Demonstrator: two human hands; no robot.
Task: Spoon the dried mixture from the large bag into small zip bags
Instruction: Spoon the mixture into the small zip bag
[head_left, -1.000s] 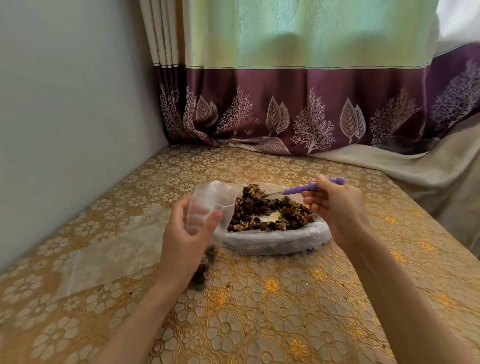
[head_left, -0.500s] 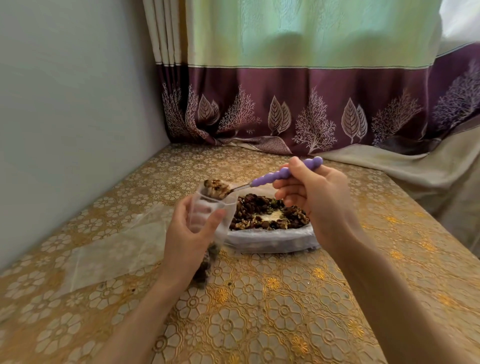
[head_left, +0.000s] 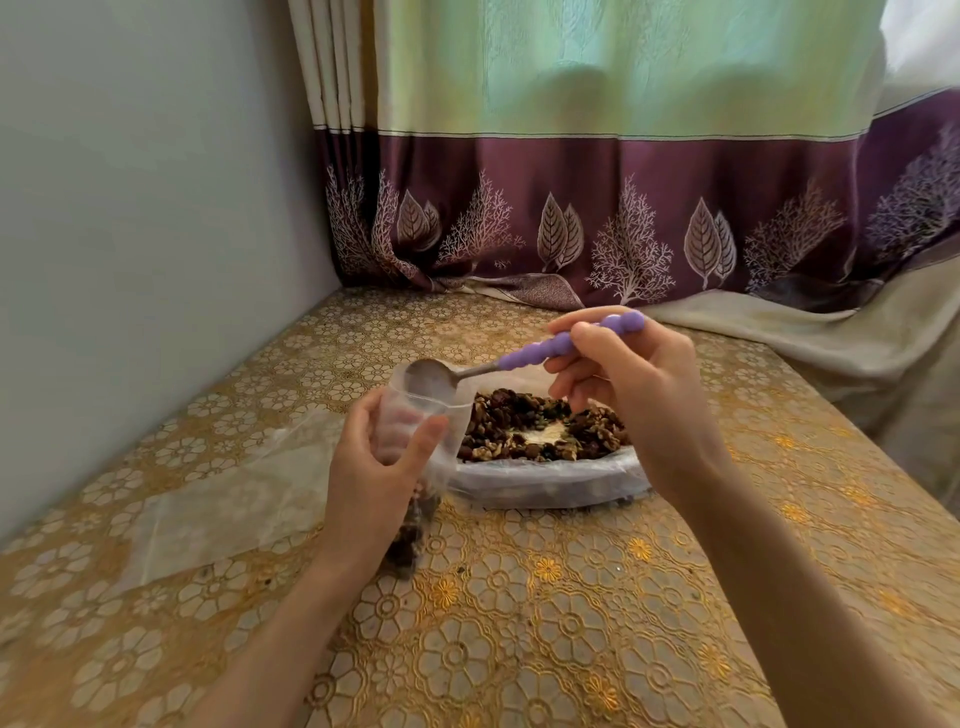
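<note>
Dried mixture (head_left: 540, 428) lies heaped in the large bag (head_left: 545, 480), rolled open on the bench (head_left: 519, 623), just right of the small zip bag (head_left: 415, 431); the left hand (head_left: 374, 473) grips that small bag upright, mouth upward, a dark portion settled at its foot; the right hand (head_left: 628, 395) pinches the purple handle of the spoon (head_left: 519, 358), bowl poised at the small bag's mouth and apparently empty. Spoon's long axis runs right to left, handle high on the right; the large bag sits directly beneath the right hand, the nearer of the two. Judgement: the next scoop calls for a short drop rightward and down; spillage at the narrow mouth is the risk.
</note>
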